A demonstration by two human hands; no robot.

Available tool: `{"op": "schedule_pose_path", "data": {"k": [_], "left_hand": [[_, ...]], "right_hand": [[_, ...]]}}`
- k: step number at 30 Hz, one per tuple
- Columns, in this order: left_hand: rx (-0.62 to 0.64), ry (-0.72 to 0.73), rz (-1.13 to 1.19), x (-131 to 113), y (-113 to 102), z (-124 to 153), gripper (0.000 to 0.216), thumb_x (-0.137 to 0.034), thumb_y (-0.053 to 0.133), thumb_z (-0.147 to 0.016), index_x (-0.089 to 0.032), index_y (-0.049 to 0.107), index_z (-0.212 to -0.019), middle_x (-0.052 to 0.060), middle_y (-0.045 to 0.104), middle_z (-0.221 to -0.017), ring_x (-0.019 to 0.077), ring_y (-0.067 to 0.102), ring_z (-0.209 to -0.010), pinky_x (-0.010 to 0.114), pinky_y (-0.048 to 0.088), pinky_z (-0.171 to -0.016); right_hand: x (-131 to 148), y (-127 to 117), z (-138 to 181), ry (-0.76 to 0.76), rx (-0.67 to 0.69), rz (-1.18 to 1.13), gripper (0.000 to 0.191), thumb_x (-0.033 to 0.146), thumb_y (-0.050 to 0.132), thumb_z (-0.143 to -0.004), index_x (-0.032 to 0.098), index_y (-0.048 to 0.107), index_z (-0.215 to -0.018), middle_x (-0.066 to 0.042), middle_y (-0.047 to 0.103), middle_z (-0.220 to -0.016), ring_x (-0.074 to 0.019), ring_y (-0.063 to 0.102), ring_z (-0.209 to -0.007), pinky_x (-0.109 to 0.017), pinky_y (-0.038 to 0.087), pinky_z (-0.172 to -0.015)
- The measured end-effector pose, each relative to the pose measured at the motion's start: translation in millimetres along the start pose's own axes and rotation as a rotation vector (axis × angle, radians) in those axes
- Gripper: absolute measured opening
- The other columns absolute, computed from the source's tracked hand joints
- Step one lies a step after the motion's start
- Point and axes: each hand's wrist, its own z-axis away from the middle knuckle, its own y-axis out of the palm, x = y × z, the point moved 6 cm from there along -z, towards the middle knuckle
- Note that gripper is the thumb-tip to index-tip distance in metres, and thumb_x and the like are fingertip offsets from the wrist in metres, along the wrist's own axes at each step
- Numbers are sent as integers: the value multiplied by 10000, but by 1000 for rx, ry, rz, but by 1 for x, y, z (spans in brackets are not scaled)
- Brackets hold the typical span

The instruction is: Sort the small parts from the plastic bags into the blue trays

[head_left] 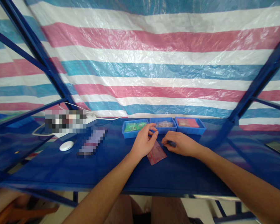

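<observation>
A small red transparent bag (pixel 156 153) lies on the blue table (pixel 107 174) between my hands. My left hand (pixel 144 140) rests above its left edge, fingers curled and pinched near the bag's top. My right hand (pixel 180 143) lies just right of the bag with fingers closed around a small dark object (pixel 171 143) that I cannot name. Behind the hands stand three blue trays: one with green packets (pixel 134 128), one with greyish packets (pixel 163 125), one with red packets (pixel 189 124).
A white round object (pixel 66 145) and a white power strip with cables (pixel 90 119) sit at the left of the table. Blue metal frame bars (pixel 35 49) slant on both sides. A striped tarp (pixel 154 62) hangs behind. Another person's limb shows at the bottom left.
</observation>
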Motion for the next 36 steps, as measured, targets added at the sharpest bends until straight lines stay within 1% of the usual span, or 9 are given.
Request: {"op": "schedule_pose_path", "data": {"k": [5,7,9,12,15,18,22,28,36], "left_hand": [[28,144,-79,-12,1,3,445,-299,735,-928,-251,633,-1358,101,724,-1299,279,685,-1170,422,588,-947],[61,146,-65,-13,4,3,500,-317,785,-893,-258,635,-1367,96,728,-1324,294,688,-1200,435,580,-978],[109,119,-36,-13,7,3,482,-312,793,-890,-259,652,-1348,78,766,-1254,281,722,-1154,417,582,-968],[168,83,-1,-14,11,2,323,-265,755,-918,-248,701,-1237,41,811,-1108,240,769,-1028,373,583,-926],[140,45,24,-14,8,0,209,-271,755,-917,-229,723,-1119,30,822,-1015,222,781,-947,343,583,-873],[101,-14,66,-9,7,-1,257,-302,771,-909,-224,710,-1146,30,823,-968,212,780,-890,331,584,-840],[111,-74,248,0,11,0,354,-320,755,-929,-207,658,-1250,51,806,-985,208,782,-894,315,596,-830],[115,-74,307,2,10,0,350,-370,710,-969,-197,647,-1267,75,791,-1029,218,772,-953,320,591,-874],[123,-93,381,2,14,0,402,-299,773,-913,-194,634,-1275,72,787,-1010,209,775,-925,322,603,-876]], "right_hand": [[-10,-5,1,157,-195,-103,151,210,667,-912,247,743,-1038,-58,773,-985,-238,722,-852,-390,574,-830],[-17,-6,3,247,-301,-259,138,298,698,-938,247,729,-1063,-58,781,-1007,-239,740,-865,-390,590,-827],[-22,-2,4,308,-353,-449,206,377,737,-934,240,712,-1085,-61,788,-1007,-234,752,-861,-386,607,-806],[-24,6,2,336,-356,-639,291,438,793,-893,225,707,-1072,-62,792,-987,-209,749,-812,-363,616,-754],[-26,8,1,344,-385,-739,329,431,852,-838,218,715,-1047,-59,792,-978,-192,745,-818,-354,620,-774],[-29,6,0,347,-424,-804,344,401,884,-809,213,717,-1044,-57,787,-969,-184,742,-833,-348,618,-798],[-33,6,0,352,-436,-840,360,377,898,-798,211,708,-1054,-49,777,-952,-176,736,-837,-338,607,-816],[-34,16,1,378,-334,-889,425,356,918,-767,227,684,-1098,-21,746,-939,-171,724,-828,-338,596,-812],[-32,16,1,400,-336,-849,325,323,862,-797,225,642,-1017,10,696,-872,-150,667,-732,-317,548,-734]]}}
